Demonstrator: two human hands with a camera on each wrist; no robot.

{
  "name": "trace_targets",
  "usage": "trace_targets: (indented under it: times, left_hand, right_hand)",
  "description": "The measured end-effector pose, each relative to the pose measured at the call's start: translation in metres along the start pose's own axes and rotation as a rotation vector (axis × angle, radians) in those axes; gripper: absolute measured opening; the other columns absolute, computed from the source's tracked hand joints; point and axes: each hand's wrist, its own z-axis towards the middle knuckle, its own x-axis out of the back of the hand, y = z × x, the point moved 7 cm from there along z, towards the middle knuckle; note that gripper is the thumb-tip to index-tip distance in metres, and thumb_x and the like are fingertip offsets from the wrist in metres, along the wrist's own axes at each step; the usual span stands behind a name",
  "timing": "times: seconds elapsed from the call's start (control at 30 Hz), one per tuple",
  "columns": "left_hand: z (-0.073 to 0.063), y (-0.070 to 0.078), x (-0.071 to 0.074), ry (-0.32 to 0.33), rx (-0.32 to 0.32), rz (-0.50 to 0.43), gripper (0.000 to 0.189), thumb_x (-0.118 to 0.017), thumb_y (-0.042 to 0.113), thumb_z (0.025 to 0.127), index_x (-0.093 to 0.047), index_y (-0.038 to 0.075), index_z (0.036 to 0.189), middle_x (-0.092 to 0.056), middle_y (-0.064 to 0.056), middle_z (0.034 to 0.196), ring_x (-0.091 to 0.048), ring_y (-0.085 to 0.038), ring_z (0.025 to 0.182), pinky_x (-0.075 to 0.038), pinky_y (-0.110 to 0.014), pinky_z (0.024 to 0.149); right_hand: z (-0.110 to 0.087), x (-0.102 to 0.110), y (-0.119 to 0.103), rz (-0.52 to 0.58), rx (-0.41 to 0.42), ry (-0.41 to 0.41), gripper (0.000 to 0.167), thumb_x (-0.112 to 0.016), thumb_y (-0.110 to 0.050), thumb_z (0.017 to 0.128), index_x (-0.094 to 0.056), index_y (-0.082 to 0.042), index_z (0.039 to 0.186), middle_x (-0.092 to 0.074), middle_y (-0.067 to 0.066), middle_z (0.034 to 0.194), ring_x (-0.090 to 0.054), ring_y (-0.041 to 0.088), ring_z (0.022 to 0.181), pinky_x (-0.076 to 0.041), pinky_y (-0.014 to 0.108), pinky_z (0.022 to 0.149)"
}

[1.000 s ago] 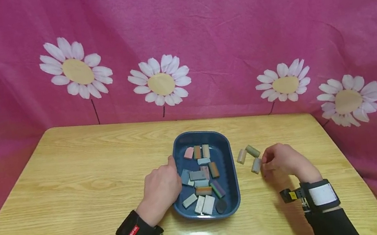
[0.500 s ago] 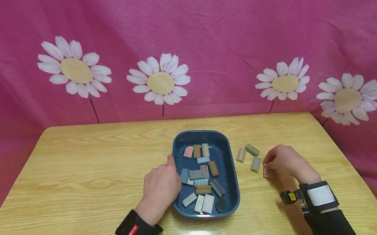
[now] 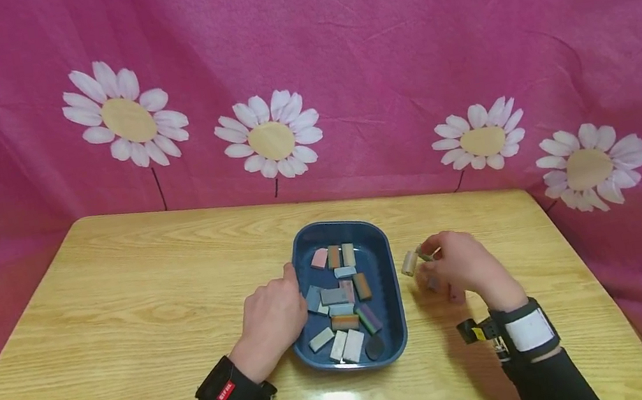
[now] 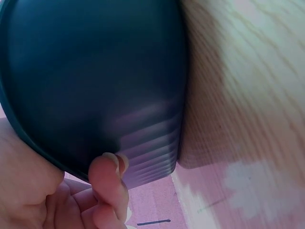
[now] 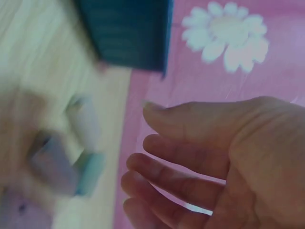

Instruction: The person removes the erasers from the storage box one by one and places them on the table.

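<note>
A dark blue tray (image 3: 391, 287) in the head view holds several small eraser-like blocks, white, grey, brown, pink and two-toned. My left hand (image 3: 271, 318) grips its left rim; in the left wrist view the fingers (image 4: 108, 183) bend against the outer wall. My right hand (image 3: 466, 268) hovers over loose pieces right of the tray, fingers bent and apart, holding nothing. Near it lie a tan piece (image 3: 409, 263) and a partly covered green piece (image 3: 424, 254). A grey piece (image 5: 52, 162) and a pinkish piece (image 5: 21, 210) show blurred in the right wrist view.
The wooden table (image 3: 155, 312) extends on both sides of the tray. Behind it hangs a pink cloth (image 3: 362, 65) printed with white daisies.
My right hand has let go of the pinkish piece, left standing near the grey one, and has moved left and away from me, over the green piece. My left hand stays on the tray.
</note>
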Motion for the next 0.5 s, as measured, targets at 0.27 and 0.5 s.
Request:
trace_targets:
  times: [0.27, 0.5]
  left_hand:
    - [0.001, -0.001, 0.000, -0.010, 0.003, -0.013, 0.052, -0.062, 0.016, 0.090, -0.051, -0.006, 0.136, -0.055, -0.004, 0.062, -0.048, -0.014, 0.045, -0.037, -0.028, 0.040]
    - [0.002, -0.001, 0.001, -0.011, -0.002, -0.011, 0.052, -0.063, 0.017, 0.090, -0.052, -0.006, 0.135, -0.058, -0.005, 0.065, -0.049, -0.015, 0.046, -0.037, -0.029, 0.041]
  right_hand:
    - [0.002, -0.002, -0.065, -0.099, 0.152, 0.002, 0.035, -0.076, -0.018, 0.084, -0.070, -0.004, 0.115, -0.068, 0.013, 0.109, -0.062, 0.028, 0.097, -0.050, 0.045, 0.084]
    - [0.007, -0.036, -0.111, -0.226, 0.290, -0.114, 0.040, -0.080, -0.020, 0.081, -0.069, -0.012, 0.119, -0.065, 0.007, 0.107, -0.056, 0.019, 0.088, -0.051, 0.038, 0.077]
